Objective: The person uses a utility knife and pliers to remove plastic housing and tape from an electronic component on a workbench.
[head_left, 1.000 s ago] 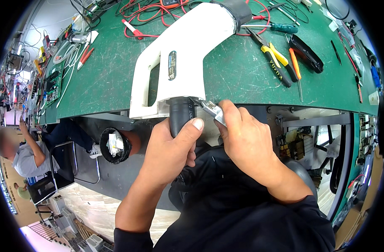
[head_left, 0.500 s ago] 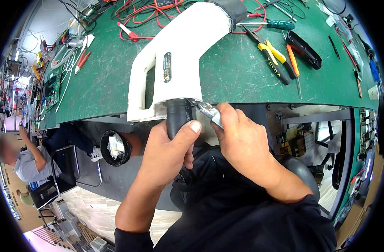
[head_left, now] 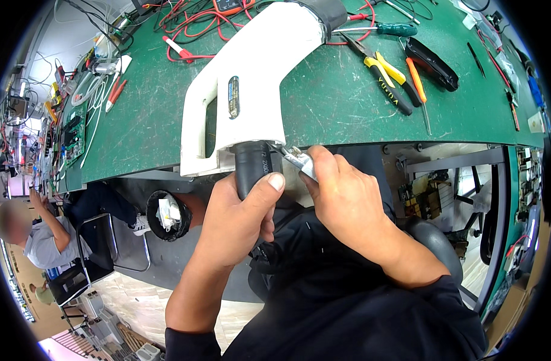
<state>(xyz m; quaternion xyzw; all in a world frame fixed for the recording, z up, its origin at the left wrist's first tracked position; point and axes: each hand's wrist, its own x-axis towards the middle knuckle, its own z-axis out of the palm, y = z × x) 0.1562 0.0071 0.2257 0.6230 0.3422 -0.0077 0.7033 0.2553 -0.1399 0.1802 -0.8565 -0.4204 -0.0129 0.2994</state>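
Observation:
A white charging gun [head_left: 239, 78] with a loop handle lies over the front edge of the green bench, its black nozzle end [head_left: 323, 15] pointing away from me. A thick black cable [head_left: 254, 166] comes out of its near end. My left hand [head_left: 236, 222] is wrapped round that cable just below the white housing, thumb on top. In the closed fingers of my right hand [head_left: 348, 201] is a silver metal hand tool [head_left: 301, 161]; its exact kind is hard to make out. The tool's narrow dark tip meets the spot where cable and housing join.
Right of the gun lie yellow-black pliers [head_left: 385, 84], an orange-handled screwdriver [head_left: 414, 78], a green screwdriver [head_left: 396, 29] and a black shell [head_left: 432, 63]. Red test leads [head_left: 191, 30] tangle behind. A lined bin [head_left: 167, 216] stands below left; a person [head_left: 46, 234] sits farther left.
The whole view has shifted slightly, so the bench and gun appear a little farther left. Both hands keep their grips, and the tool's tip stays at the cable joint.

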